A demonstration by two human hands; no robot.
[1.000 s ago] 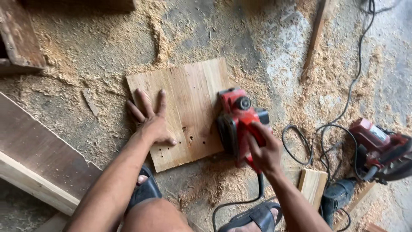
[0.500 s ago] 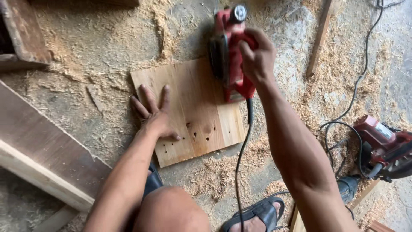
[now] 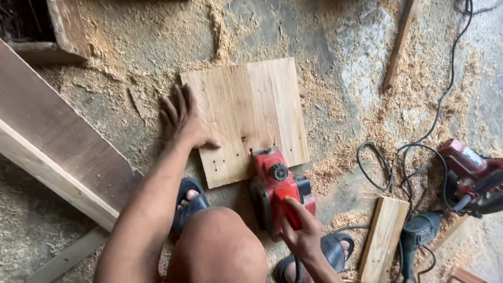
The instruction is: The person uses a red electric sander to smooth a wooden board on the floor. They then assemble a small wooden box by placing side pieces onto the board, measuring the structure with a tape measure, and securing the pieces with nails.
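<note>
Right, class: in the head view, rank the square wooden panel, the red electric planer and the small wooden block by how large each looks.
1. Square wooden panel, under the left hand, looks clearly largest.
2. Red electric planer, gripped by the right hand.
3. Small wooden block, partly cut off by the frame edge, so its place against the planer is unsure.

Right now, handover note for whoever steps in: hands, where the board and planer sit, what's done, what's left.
Left hand: flat, fingers spread, pressing the left edge of the wooden board to the floor.
Right hand: closed on the handle of the red electric planer.
Planer: nose on the board's near edge, body hanging off toward the person's knee; cord runs down by the right hand.
Done: board face looks pale and fresh-cut; shavings lie all round.
Left: cannot tell how many passes remain; small holes near the near edge are unplaned.
</note>
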